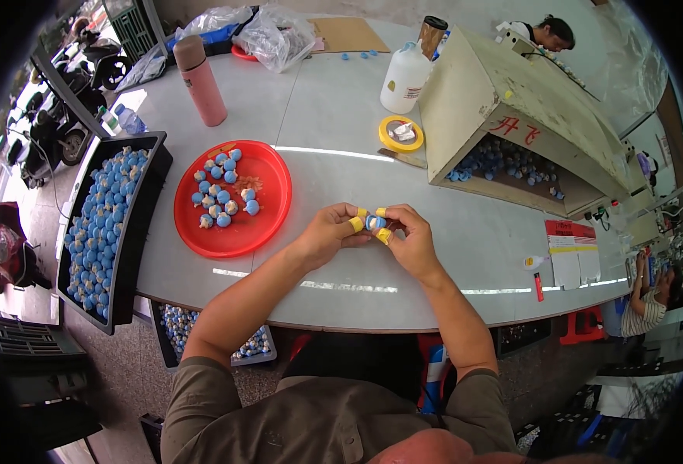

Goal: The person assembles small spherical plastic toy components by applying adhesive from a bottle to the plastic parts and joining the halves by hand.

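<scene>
Between my two hands, above the grey table, is a small blue and cream figure piece (374, 223). My left hand (332, 234) pinches it from the left, and my right hand (411, 240) grips its other side. Yellow tape wraps several of my fingertips. To the left, a round red plate (272, 224) carries several similar blue balls with cream parts (215, 189). Farther left, a black crate (160, 158) is filled with many more of these blue pieces (105, 224).
A pink bottle (201, 85), a white plastic bottle (406, 80) and a yellow tape roll (389, 139) stand or lie toward the back. At right an open metal box (504, 108) holds blue pieces. A red lighter (539, 287) lies near the right edge. Two other people are at the right.
</scene>
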{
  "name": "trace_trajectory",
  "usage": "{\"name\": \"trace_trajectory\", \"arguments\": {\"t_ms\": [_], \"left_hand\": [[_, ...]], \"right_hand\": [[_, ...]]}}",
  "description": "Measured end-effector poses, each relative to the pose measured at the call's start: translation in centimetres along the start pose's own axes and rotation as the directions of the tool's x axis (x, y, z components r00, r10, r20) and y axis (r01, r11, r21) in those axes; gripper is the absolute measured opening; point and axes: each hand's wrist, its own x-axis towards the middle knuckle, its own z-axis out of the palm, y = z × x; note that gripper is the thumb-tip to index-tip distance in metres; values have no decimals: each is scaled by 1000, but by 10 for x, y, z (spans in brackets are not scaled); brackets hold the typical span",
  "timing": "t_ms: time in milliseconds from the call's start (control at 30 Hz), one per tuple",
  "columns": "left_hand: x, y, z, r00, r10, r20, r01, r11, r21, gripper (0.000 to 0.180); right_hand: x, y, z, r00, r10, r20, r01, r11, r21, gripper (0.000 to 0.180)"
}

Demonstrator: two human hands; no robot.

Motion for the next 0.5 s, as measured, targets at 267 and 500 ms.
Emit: {"name": "trace_trajectory", "arguments": {"t_ms": [267, 500], "left_hand": [[-1, 2, 9, 999, -19, 37, 19, 1000, -2, 19], [-1, 0, 4, 999, 15, 42, -15, 1000, -6, 20]], "right_hand": [[-3, -8, -4, 998, -18, 55, 22, 997, -68, 32], [0, -13, 0, 999, -31, 23, 33, 993, -112, 36]]}}
